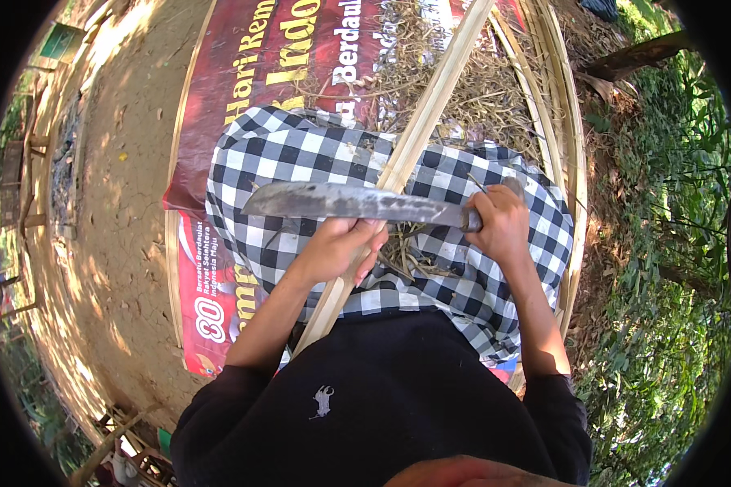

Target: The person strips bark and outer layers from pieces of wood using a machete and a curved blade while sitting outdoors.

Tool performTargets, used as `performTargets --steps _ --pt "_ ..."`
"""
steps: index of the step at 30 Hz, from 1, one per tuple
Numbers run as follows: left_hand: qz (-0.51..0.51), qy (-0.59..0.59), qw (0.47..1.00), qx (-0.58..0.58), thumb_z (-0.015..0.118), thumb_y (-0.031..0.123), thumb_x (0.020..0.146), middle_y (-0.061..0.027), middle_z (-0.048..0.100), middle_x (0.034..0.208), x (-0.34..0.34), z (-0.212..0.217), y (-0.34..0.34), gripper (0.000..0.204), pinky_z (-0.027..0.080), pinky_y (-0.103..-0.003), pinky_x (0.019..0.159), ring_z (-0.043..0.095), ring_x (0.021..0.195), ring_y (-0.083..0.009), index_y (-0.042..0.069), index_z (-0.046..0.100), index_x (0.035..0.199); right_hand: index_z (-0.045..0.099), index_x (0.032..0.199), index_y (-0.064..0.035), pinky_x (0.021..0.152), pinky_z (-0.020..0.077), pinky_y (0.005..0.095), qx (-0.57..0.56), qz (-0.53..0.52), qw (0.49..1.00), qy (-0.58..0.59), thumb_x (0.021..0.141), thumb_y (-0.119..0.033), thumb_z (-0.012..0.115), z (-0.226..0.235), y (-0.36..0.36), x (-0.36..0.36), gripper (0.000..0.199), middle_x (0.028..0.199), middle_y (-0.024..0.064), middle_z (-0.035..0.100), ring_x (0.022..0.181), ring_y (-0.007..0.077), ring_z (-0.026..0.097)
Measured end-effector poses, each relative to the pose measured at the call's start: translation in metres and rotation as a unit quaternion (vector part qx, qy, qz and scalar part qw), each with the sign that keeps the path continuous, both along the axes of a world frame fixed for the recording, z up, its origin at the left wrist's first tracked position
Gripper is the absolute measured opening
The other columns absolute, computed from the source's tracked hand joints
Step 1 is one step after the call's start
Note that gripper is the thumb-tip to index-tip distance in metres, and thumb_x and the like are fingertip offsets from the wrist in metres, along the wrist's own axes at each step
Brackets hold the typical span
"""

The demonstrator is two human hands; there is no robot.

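Observation:
A long pale strip of split wood or bamboo (430,105) runs slantwise from the far right, over my lap, to my left side. My left hand (343,247) is closed round it near its lower part. In my right hand (499,221) is the handle of a machete (353,203), its broad, dark-stained blade pointing left. The blade lies across the strip just beyond my left fingers and hides part of it. Under both hands spreads a black-and-white checked cloth (292,154) over my legs, with some shavings (410,247) on it.
Beneath me lies a red printed banner (211,105). Dry shavings (483,101) are heaped on it ahead, beside several long pale strips (556,97) along the right. Bare earth (130,195) stretches left; green plants (666,243) stand at the right, near a log (638,55).

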State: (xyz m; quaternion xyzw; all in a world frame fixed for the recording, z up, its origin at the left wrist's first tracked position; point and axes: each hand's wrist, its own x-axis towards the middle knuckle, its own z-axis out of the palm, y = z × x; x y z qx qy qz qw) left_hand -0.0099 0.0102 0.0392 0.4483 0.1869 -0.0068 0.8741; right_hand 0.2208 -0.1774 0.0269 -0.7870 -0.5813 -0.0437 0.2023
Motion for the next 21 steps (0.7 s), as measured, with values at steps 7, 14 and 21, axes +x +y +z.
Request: performTargets --steps 7,14,21 --pt "0.006 0.016 0.999 -0.039 0.040 0.025 0.109 -0.0034 0.050 0.074 -0.001 -0.002 0.001 0.019 0.043 -0.025 0.035 0.049 0.040 -0.0117 0.007 0.039 0.116 0.062 0.074 -0.0082 0.065 0.0525 0.0453 -0.071 -0.188 0.978 0.060 0.064 -0.014 0.072 -0.011 -0.001 0.027 0.015 0.062 0.0128 0.063 0.058 0.0365 0.063" --pt "-0.024 0.025 0.998 0.049 0.043 0.022 0.108 -0.0028 0.049 0.073 0.003 0.000 -0.007 0.024 0.042 -0.024 0.038 0.047 0.040 -0.0103 0.006 0.039 0.126 0.062 0.075 -0.0067 0.066 0.0505 0.0430 0.012 0.006 0.999 0.039 0.054 -0.010 0.071 -0.016 -0.005 0.012 0.023 0.065 0.0116 0.062 0.065 0.0345 0.062" --pt "-0.005 0.021 1.000 0.008 0.041 0.026 0.109 -0.0025 0.048 0.072 0.011 -0.002 0.003 0.022 0.041 -0.024 0.036 0.046 0.040 -0.0102 0.007 0.041 0.121 0.058 0.072 -0.0082 0.065 0.0490 0.0431 -0.047 -0.034 0.998 0.011 0.055 -0.012 0.072 -0.003 -0.009 0.011 0.023 0.065 0.0102 0.062 0.065 0.0320 0.063"
